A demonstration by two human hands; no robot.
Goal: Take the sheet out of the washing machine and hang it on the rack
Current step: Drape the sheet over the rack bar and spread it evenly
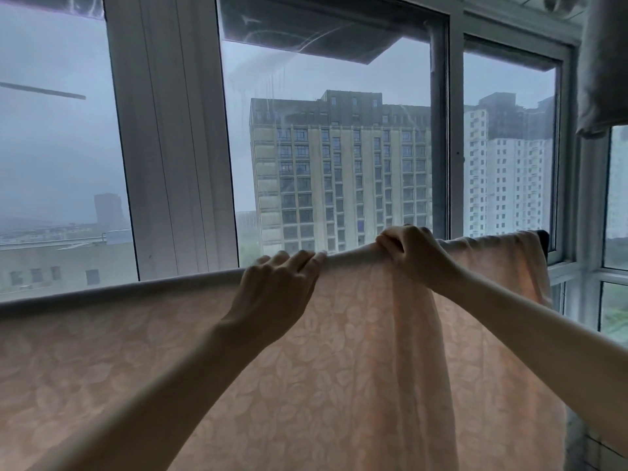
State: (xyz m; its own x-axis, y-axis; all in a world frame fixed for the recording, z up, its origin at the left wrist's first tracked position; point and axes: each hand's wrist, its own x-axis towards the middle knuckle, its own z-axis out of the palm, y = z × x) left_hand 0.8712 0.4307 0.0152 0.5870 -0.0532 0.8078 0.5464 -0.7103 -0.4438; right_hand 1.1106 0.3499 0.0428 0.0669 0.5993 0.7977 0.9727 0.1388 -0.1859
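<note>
Nearest the lens: both bare forearms, coming in from the lower corners and converging on the top fold of the sheet (339, 368), which fills the lower half of the view

Sheet: peach, leaf pattern, draped over the rack rail (544, 240). We see only the rail's dark right end; the rest is under cloth. The long axis of rail and fold runs left to right, rising a little toward the right, directly ahead of the hands and at their height

Left end of rail: the fold lies smooth and flat out to the frame's left edge

Left hand (275, 290): near the rail's middle, fingers close together and almost straight, laid over the top of the fold; it grips nothing that we can see

Right hand (413, 251): just to the right of the left, fingers curled round a raised bunch of cloth at the fold; a long pleat falls from it

Right end of rail: the cloth is gathered and reaches almost to the dark tip

Judgement: the slack sits on the right, so the next move is a pull along the rail axis toward that end. The right hand is nearer and has the bunch, while the left pins the smooth part

Containers: none in view; the washing machine is not in view

Behind: window (170, 130); grey cloth (601, 62) hanging at the upper right corner
</note>
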